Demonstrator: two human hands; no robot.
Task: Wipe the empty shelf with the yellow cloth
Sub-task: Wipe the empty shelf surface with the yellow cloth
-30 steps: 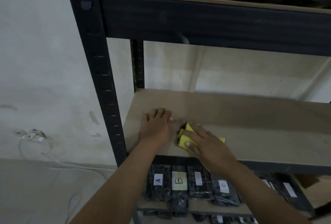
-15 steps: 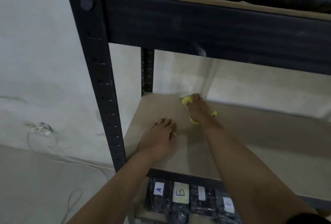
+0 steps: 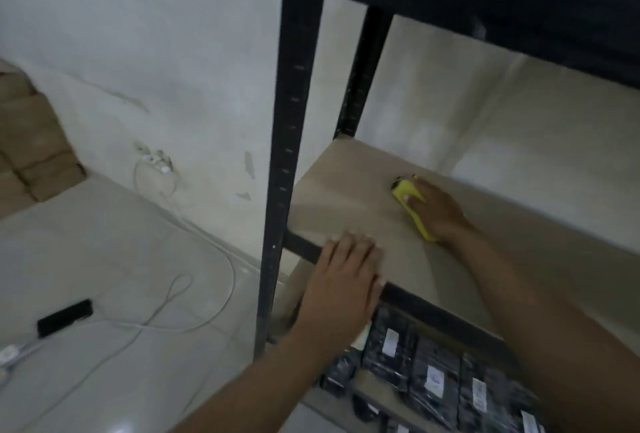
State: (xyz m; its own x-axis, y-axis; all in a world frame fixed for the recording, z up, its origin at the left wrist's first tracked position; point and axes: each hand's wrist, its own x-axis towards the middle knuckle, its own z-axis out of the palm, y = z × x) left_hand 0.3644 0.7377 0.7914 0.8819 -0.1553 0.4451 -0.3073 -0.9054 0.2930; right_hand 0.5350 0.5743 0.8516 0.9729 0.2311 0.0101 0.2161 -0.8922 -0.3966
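Note:
The empty shelf is a bare beige board in a black metal rack. My right hand presses the yellow cloth flat onto the board near its back left part, fingers straight over the cloth. Most of the cloth is hidden under the palm; a yellow edge shows at the fingertips and by the wrist. My left hand rests flat on the shelf's front edge, fingers straight, holding nothing.
The rack's black front post stands left of my left hand. Black wrapped packs with white labels fill the shelf below. White cables and a black device lie on the floor at left. Cardboard boxes sit far left.
The view has swung left and down. My right hand has drawn the cloth a little forward from the back edge of the shelf. My left hand has slid to the front edge.

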